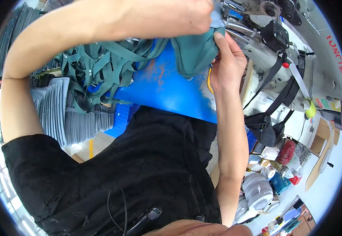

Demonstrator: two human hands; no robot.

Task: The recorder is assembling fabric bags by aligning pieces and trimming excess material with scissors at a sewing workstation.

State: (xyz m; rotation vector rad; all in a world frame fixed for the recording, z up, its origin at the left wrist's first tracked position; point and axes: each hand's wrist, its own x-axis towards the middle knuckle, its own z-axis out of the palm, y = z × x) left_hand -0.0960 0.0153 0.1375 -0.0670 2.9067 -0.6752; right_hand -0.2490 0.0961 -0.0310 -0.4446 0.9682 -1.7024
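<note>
A dark green padded fabric piece (194, 55) with a stitched rounded edge hangs over a blue work surface (167, 90). My right hand (228, 61) pinches its right edge between thumb and fingers, close to the metal presser parts (238, 27) of a sewing machine. Beside them, my left hand (196, 15) reaches across from the left; its fingers are hidden behind its back and the frame's upper edge. A bit of light blue material (217, 17) shows between that hand and the machine. Below my right hand lies a curved yellow handle (209, 80).
Tangled green straps (100, 65) lie left of the fabric piece. Stacked grey padded sheets (52, 110) and a blue crate (121, 118) stand lower left. The white machine body (316, 51) fills the upper right, with black straps (285, 90) hanging there. Clear plastic jugs (257, 190) stand lower right.
</note>
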